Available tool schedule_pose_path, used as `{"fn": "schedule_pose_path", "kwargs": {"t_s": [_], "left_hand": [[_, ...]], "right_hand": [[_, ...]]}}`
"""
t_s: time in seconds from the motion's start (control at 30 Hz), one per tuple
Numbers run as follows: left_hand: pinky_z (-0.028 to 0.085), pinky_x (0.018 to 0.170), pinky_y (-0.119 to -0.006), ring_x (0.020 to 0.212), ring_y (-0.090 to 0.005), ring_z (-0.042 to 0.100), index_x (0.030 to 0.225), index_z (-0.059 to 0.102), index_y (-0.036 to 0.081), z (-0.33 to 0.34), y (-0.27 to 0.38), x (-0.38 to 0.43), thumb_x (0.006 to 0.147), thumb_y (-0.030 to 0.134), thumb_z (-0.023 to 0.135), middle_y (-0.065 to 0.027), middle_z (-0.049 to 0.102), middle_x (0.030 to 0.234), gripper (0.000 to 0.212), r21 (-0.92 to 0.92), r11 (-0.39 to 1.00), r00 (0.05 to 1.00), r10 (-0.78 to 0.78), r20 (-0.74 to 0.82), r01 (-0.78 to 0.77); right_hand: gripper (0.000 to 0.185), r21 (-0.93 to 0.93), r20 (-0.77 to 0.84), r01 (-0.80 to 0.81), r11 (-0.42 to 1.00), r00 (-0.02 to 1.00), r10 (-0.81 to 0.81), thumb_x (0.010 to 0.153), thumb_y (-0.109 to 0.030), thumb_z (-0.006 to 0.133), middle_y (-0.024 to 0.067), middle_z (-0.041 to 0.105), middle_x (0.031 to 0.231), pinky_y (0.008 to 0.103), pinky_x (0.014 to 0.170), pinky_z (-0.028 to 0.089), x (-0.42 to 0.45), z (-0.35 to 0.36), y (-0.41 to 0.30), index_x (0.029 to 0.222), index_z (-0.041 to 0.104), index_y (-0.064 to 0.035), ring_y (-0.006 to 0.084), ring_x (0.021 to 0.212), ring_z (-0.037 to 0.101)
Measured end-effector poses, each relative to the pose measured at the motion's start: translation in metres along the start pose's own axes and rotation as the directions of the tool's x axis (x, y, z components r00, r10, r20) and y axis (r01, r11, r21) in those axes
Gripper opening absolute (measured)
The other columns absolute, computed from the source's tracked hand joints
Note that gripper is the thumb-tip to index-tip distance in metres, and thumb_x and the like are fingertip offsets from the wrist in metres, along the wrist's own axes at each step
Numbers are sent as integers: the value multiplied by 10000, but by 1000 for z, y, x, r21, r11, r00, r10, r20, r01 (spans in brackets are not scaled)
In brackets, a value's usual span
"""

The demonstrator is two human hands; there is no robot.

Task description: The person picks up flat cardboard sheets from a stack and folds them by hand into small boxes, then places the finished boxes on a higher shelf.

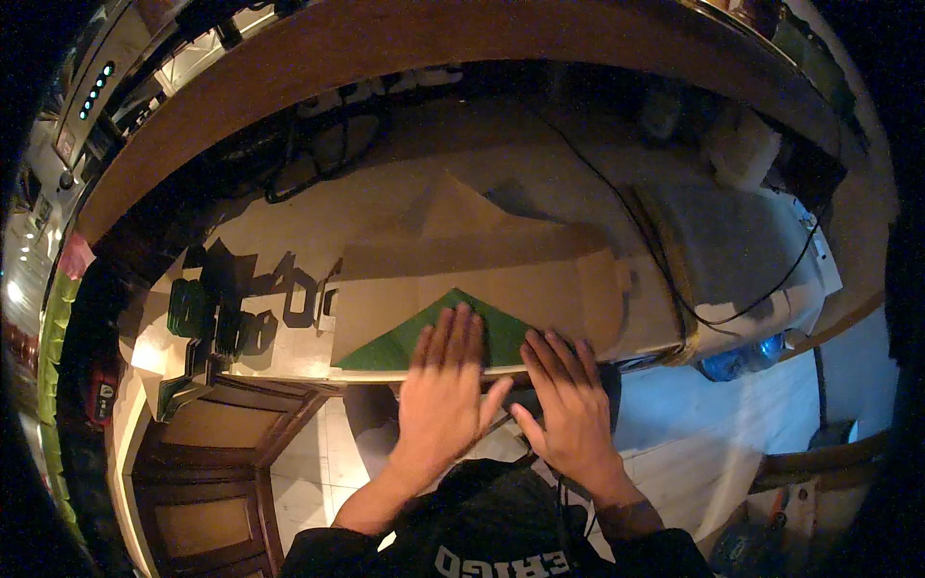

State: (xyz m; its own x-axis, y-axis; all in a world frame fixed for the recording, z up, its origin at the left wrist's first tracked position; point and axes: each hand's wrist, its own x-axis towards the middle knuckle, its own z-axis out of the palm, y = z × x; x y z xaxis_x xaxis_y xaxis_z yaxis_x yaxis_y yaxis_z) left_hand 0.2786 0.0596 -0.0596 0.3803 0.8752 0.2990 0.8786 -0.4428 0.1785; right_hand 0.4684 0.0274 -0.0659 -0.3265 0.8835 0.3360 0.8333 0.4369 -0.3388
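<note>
A green sheet folded into a triangle [390,345], probably paper, lies at the near edge of the table, its tip pointing away from me. My left hand [444,390] rests flat on its middle, fingers extended side by side. The fingertips of my right hand [567,397] touch the sheet's right part, the thumb spread toward the left thumb. Under the triangle is a flattened piece of brown cardboard [520,282]. Parts of the green sheet are hidden beneath both hands.
Dark green zigzag-folded pieces [189,311] stand at the table's left end. A black cable [636,224] crosses the right side, over a large wrapped bundle [751,246]. A blue translucent plastic object [744,357] is at the right edge. Further back lies a dark coiled cord [289,173].
</note>
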Motion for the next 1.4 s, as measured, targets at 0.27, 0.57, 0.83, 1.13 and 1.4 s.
{"fn": "schedule_pose_path", "kwargs": {"t_s": [0.27, 0.57, 0.83, 1.13, 1.4], "left_hand": [[302, 1204, -525, 1448, -367, 413, 1494, 472, 25, 7, 11, -36, 932, 490, 632, -156, 449, 1573, 747, -117, 988, 994, 91, -53, -97], [260, 1200, -560, 1427, -373, 429, 1446, 529, 16, 3, -46, -62, 931, 433, 641, -159, 523, 1504, 672, -74, 990, 964, -138, -228, 124], [303, 1175, -531, 1398, -342, 464, 1420, 563, 21, 12, -48, -61, 971, 408, 580, -138, 563, 1461, 593, -52, 990, 938, -144, -316, 134], [301, 1173, -537, 1402, -340, 455, 1410, 574, 20, 12, -51, -61, 964, 415, 587, -134, 564, 1460, 596, -41, 988, 943, -152, -297, 146], [242, 1207, -576, 1482, -370, 359, 1486, 474, -1, 13, -16, -48, 963, 451, 564, -171, 453, 1570, 698, -22, 982, 968, -187, -165, 186]], "right_hand": [[721, 3, 12, 3, 1000, 1000, -3, 831, -270, 754, 152, 492, 1541, 539, 1225, 260, 1, -1, 0, 1452, 514, 5, 345, 1452, 415], [716, -47, 56, -20, 999, 998, 22, 861, -280, 748, 188, 505, 1523, 515, 1226, 267, 4, -5, -12, 1455, 497, 29, 351, 1443, 433], [698, -26, 26, 263, 964, 965, -262, 824, -215, 709, 202, 499, 1518, 513, 1201, 320, 49, 48, -65, 1439, 497, 39, 354, 1428, 454], [640, 28, 78, 121, 992, 989, -122, 879, -269, 731, 123, 534, 1513, 490, 1208, 307, 28, 12, -25, 1443, 540, -37, 301, 1407, 488], [618, -6, -14, 31, 999, 999, -31, 882, -285, 713, 99, 538, 1515, 499, 1220, 285, 14, 7, -13, 1432, 561, -49, 293, 1413, 477]]}}
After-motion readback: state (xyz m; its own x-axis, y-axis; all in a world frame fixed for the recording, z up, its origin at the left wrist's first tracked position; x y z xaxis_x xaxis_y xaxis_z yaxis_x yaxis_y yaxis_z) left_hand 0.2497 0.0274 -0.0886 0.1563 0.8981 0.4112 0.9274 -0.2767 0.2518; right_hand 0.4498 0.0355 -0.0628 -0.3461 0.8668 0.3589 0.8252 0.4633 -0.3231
